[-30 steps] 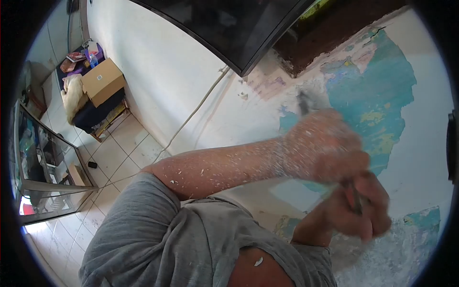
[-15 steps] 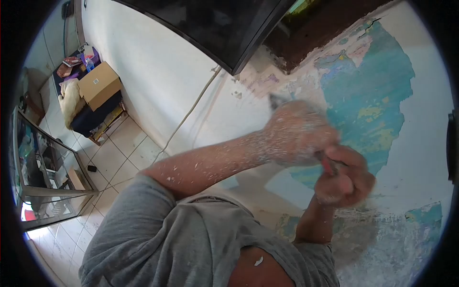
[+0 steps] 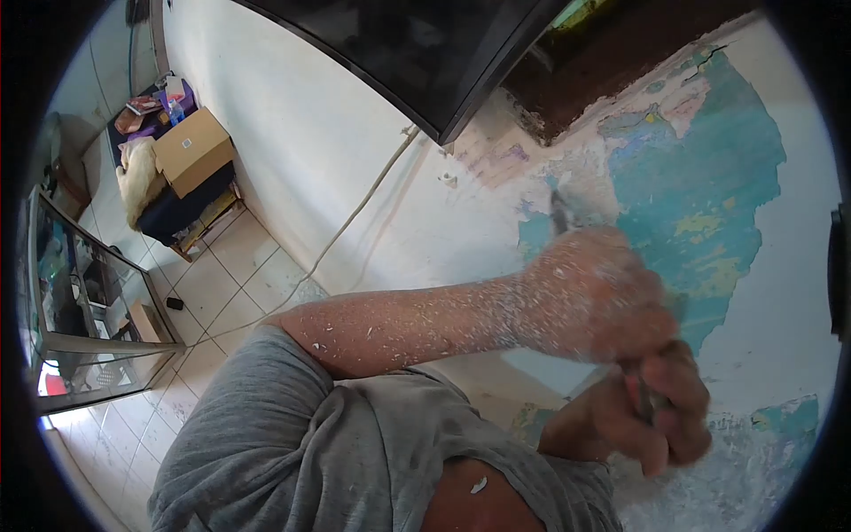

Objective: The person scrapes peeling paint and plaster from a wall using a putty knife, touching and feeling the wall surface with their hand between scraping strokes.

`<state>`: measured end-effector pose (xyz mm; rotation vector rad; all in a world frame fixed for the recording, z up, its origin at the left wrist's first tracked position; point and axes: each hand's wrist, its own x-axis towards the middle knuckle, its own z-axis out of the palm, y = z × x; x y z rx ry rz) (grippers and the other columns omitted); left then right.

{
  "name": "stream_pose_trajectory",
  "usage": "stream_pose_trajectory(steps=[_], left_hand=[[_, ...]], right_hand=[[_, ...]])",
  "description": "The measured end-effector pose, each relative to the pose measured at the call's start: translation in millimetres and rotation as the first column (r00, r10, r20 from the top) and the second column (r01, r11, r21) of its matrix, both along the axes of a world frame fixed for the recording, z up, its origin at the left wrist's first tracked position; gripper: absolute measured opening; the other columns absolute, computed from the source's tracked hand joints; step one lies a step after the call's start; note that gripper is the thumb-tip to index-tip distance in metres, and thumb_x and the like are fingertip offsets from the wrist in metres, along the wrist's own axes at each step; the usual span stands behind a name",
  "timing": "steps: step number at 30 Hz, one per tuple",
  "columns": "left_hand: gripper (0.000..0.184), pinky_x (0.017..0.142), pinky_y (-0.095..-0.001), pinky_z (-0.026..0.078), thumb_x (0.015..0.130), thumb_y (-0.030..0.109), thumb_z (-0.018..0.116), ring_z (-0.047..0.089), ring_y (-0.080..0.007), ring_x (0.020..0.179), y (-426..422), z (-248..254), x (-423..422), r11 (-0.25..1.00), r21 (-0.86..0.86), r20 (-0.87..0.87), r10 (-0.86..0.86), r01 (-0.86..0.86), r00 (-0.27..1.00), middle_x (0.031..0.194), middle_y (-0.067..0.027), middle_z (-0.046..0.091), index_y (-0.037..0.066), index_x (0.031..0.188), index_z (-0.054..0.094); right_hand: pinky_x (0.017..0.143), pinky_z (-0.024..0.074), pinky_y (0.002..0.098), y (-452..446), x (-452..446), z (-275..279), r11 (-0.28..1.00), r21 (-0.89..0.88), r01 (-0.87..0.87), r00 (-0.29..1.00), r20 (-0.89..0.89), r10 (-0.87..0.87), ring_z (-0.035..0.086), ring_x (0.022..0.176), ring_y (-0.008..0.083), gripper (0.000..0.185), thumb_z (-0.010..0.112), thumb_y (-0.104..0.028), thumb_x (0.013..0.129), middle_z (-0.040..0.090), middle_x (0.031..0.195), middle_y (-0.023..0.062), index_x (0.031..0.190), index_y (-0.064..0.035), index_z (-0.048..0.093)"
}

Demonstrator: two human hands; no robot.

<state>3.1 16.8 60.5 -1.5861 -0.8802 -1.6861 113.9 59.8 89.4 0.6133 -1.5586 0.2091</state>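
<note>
My left hand (image 3: 594,297), dusted with white flecks, is closed round a scraper. Its grey blade (image 3: 558,213) sticks out beyond the knuckles, blurred, close to the wall. Below, my right hand (image 3: 660,412) curls its fingers about the red handle (image 3: 633,387) of the same tool. Most of the handle is hidden by the hands. Behind them, the wall shows a patch of exposed turquoise paint (image 3: 700,191) bordered by white paint (image 3: 784,293). Whether the blade touches the wall I cannot tell.
A dark flat screen (image 3: 417,53) juts out above the hands. A cable (image 3: 359,199) runs down the white wall. To the left are a cardboard box (image 3: 195,152) and a pale cat-like shape (image 3: 138,182) on a low dark-covered table, and a glass cabinet (image 3: 97,341).
Both hands and the scraper have moved down and slightly right in the view, away from the screen. The blade now shows further out from the left hand.
</note>
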Motion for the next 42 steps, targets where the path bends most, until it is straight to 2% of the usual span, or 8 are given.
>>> stream_pose_trajectory(steps=[6, 9, 16, 19, 24, 31, 38, 42], left_hand=[[0.022, 0.054, -0.037, 0.043, 0.063, 0.024, 0.071, 0.058, -0.0205, 0.061, 8, -35, -18, 0.983, -0.161, -0.017, 0.088, -0.089, 0.996, 0.072, 0.0008, 0.056, 0.018, 0.084, 0.067], [0.014, 0.054, -0.0376, 0.043, 0.069, 0.026, 0.072, 0.059, -0.0212, 0.061, 0, -17, -15, 0.997, -0.076, 0.042, 0.036, -0.033, 0.998, 0.068, 0.001, 0.055, 0.018, 0.078, 0.065], [0.024, 0.059, -0.0382, 0.044, 0.066, 0.029, 0.068, 0.059, -0.0231, 0.064, 3, -31, -24, 0.973, -0.222, 0.092, 0.091, -0.068, 0.992, 0.072, -0.0016, 0.056, 0.016, 0.085, 0.062], [0.023, 0.059, -0.0377, 0.044, 0.066, 0.03, 0.067, 0.059, -0.0224, 0.064, -6, -8, -13, 0.995, -0.1, 0.036, -0.024, 0.028, 0.999, 0.072, -0.0005, 0.056, 0.015, 0.083, 0.062], [0.022, 0.058, -0.0373, 0.043, 0.064, 0.029, 0.067, 0.058, -0.0208, 0.063, -3, -3, -12, 0.995, 0.102, 0.005, -0.018, 0.017, 1.0, 0.071, 0.0012, 0.055, 0.015, 0.079, 0.06], [0.02, 0.059, -0.0367, 0.044, 0.065, 0.028, 0.068, 0.059, -0.0205, 0.064, -12, 28, 0, 1.0, -0.022, -0.05, 0.006, -0.007, 0.999, 0.069, 0.001, 0.055, 0.016, 0.077, 0.058], [0.018, 0.053, -0.0325, 0.042, 0.068, 0.023, 0.074, 0.057, -0.0173, 0.06, 10, -12, -25, 0.984, -0.125, -0.008, 0.125, -0.125, 0.992, 0.072, 0.0019, 0.059, 0.017, 0.082, 0.065], [0.018, 0.055, -0.0351, 0.043, 0.066, 0.022, 0.074, 0.058, -0.0189, 0.06, -8, 21, -12, 0.999, 0.026, -0.017, 0.04, -0.039, 0.999, 0.072, 0.0021, 0.059, 0.018, 0.082, 0.065]], right_hand=[[0.046, 0.0491, 0.0334, 21, 4, -7, 0.95, 0.139, 0.28, 0.78, 0.544, -0.31, 0.059, 0.058, 0.0227, 0.053, 0.028, -0.059, 0.099, 0.062, 0.08, 0.0076, 0.098, -0.0079, 0.04], [0.046, 0.0471, 0.0315, 7, -3, -6, 0.996, 0.032, 0.087, 0.965, 0.244, -0.092, 0.057, 0.057, 0.0199, 0.055, 0.031, -0.06, 0.099, 0.063, 0.08, 0.009, 0.097, -0.0061, 0.042], [0.047, 0.0469, 0.0312, 17, -8, 4, 0.961, 0.094, 0.262, 0.828, 0.489, -0.273, 0.056, 0.055, 0.0186, 0.049, 0.029, -0.057, 0.1, 0.063, 0.08, 0.0086, 0.101, -0.0097, 0.042], [0.07, 0.0537, 0.0447, 10, -5, 0, 0.996, 0.018, -0.089, 0.937, 0.34, 0.077, 0.061, 0.067, 0.0265, 0.027, 0.063, -0.027, 0.093, 0.065, 0.088, 0.0175, 0.097, -0.0054, 0.048], [0.052, 0.0505, 0.0409, 9, 0, 11, 0.97, 0.24, 0.035, 0.954, 0.282, -0.104, 0.058, 0.058, 0.0219, 0.044, 0.021, -0.054, 0.102, 0.062, 0.078, 0.0097, 0.099, -0.0131, 0.036], [0.047, 0.0499, 0.0387, -6, -11, 26, 0.992, 0.059, -0.111, 0.983, -0.141, 0.118, 0.058, 0.054, 0.0209, 0.057, 0.016, -0.059, 0.101, 0.062, 0.072, 0.0111, 0.101, -0.0109, 0.046], [0.046, 0.0497, 0.0337, 14, -12, 8, 0.98, 0.124, 0.156, 0.954, 0.239, -0.182, 0.058, 0.054, 0.0191, 0.054, 0.023, -0.056, 0.102, 0.064, 0.075, 0.0117, 0.095, -0.0077, 0.046], [0.045, 0.0496, 0.0321, -6, -18, 20, 1.0, 0.009, -0.001, 1.0, -0.005, 0.001, 0.059, 0.054, 0.0194, 0.05, 0.024, -0.052, 0.103, 0.065, 0.077, 0.013, 0.096, -0.0073, 0.045]])
